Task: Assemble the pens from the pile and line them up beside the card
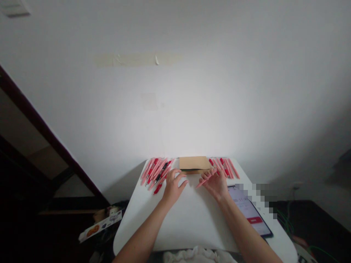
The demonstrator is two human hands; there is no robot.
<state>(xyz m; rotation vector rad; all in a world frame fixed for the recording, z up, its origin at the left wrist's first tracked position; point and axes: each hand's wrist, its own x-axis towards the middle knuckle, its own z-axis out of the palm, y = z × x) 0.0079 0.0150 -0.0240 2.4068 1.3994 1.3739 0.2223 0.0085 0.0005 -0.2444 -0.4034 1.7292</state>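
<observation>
My right hand [216,181] is closed around a pink pen [204,180], which slants with its lower end toward the table's middle. My left hand [174,185] has its fingers apart and curved, with nothing in them. Just left of it lies a loose pile of pens [156,171], mostly pink, with some red and dark ones. A second group of pens [229,167], pink and red, lies beyond my right hand at the back right. Between the two groups, a brown cardboard box [193,163] stands at the table's back edge.
The white table [189,223] meets a pale wall [197,91] at its back. A phone or tablet [253,213] with a lit screen lies along the right side, partly under my right forearm. On the left, below table height, is a printed carton [101,225].
</observation>
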